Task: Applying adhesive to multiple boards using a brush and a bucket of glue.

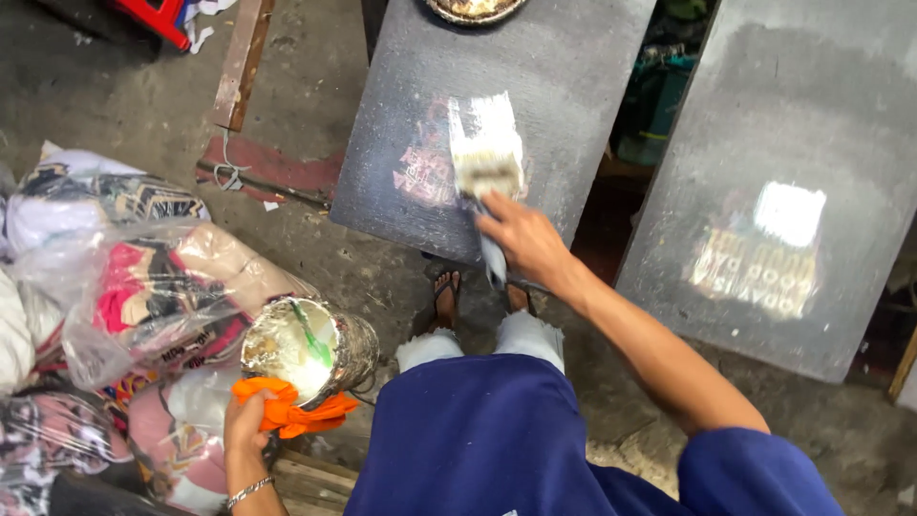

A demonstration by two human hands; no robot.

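Seen from above, a person in blue clothes and sandals stands over a dark board (pixel 535 105) that slopes away in front of them. The right hand (pixel 523 239) reaches forward with the arm nearly straight, wrist low, knuckles up. Its fingers are wrapped shut round the handle of a wide brush (pixel 485 158), whose bristles lie flat on the board, in the middle of it, over a faded pinkish print and a fresh pale streak. The brush looks light and stiff in the handle but soft at the bristles, and probably wet and slippery with paste; the handle near the hand is the clean place to hold it.

The left hand (pixel 246 428) is drawn back at the lower left, elbow bent, held close to the body. Its fingers are closed on an orange rag (pixel 291 406) bunched under the rim of a tin (pixel 310 349), which is tilted toward the camera. The tin is crusted outside, holds whitish paste and a green stick, and is likely fairly heavy and messy to grip bare, so the rag serves as a pad.

To the left lie bags (pixel 134 287) of folded printed cloth in clear plastic. A second dark board (pixel 812 124) with a pale print stands to the right, apart from the first. The floor (pixel 153 105) is grimy concrete.
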